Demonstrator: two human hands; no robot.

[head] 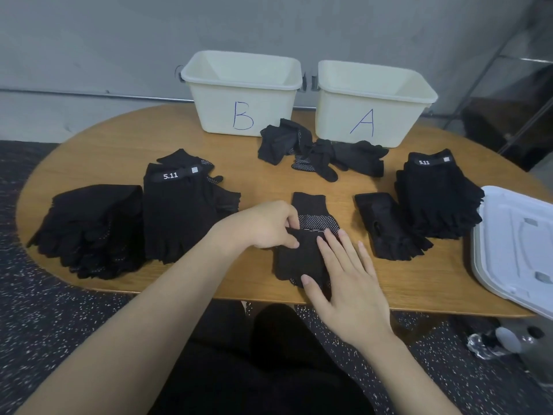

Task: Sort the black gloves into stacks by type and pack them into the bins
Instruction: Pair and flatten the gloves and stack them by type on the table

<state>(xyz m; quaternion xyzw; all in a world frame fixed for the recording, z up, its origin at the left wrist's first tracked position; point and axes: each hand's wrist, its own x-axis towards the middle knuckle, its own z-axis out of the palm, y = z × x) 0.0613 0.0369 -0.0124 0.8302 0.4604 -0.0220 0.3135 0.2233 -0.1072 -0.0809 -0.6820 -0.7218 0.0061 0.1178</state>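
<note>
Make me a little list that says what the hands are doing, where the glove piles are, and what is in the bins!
left hand: left hand pinches the top edge of the dotted glove
right hand: right hand lies flat on the same glove, fingers straight
sorted piles: far-left stack; 5.11 stack beside it; second 5.11 stack on the right; single fingerless glove
unsorted heap: loose gloves in front of the bins
bins: bin B and bin A, no gloves visible inside
table: wooden table
</note>
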